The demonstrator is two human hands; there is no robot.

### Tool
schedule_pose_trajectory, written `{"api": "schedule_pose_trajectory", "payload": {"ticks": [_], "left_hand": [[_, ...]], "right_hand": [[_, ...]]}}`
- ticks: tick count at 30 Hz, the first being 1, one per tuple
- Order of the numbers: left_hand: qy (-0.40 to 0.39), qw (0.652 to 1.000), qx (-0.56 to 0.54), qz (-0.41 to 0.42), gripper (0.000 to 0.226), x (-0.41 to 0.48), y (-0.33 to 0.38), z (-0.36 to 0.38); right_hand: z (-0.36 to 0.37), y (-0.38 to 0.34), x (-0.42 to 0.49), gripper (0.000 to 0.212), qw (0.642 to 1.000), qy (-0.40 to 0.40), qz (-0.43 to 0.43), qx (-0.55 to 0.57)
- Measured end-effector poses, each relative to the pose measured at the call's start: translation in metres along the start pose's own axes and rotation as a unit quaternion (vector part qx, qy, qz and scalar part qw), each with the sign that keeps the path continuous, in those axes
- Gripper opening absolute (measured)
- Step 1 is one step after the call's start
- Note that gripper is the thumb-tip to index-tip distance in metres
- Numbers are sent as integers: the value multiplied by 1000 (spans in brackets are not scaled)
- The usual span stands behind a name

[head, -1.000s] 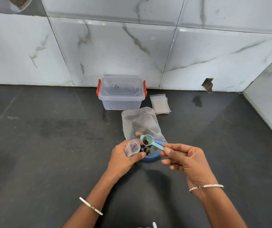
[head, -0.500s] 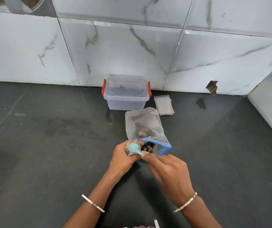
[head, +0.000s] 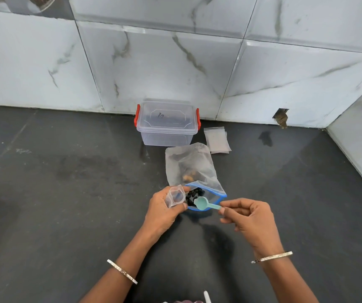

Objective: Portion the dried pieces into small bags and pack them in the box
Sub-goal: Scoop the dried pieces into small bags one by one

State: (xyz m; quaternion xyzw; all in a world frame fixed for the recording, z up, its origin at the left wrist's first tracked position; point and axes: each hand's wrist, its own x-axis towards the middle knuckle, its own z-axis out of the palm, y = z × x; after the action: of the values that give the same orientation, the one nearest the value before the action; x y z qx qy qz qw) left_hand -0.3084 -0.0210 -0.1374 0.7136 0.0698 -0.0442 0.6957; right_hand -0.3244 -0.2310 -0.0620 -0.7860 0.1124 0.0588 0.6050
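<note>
Over the dark surface, your left hand grips the flimsy small bag near its mouth; your right hand pinches the scoop.

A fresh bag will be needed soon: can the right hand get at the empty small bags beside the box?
Probably yes: the empty small bags lie uncovered beyond the right hand with nothing between, though it pinches the scoop.

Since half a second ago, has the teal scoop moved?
Yes. The teal scoop left the small bag and went right, over the large bag's blue mouth.
</note>
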Motion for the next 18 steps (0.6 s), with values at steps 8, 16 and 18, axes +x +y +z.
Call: {"api": "schedule_pose_trajectory", "payload": {"ticks": [8, 16, 18], "left_hand": [[9, 996, -88, -18, 49, 1, -2, 4], [36, 938, -340, -63, 45, 5, -5, 8], [42, 937, -338, -72, 42, 5, -2, 9]], "right_hand": [[45, 28, 15, 13, 865, 88, -250, -426], [38, 26, 19, 21, 876, 8, -204, -437], [37, 24, 17, 20, 872, -6, -201, -446]]}}
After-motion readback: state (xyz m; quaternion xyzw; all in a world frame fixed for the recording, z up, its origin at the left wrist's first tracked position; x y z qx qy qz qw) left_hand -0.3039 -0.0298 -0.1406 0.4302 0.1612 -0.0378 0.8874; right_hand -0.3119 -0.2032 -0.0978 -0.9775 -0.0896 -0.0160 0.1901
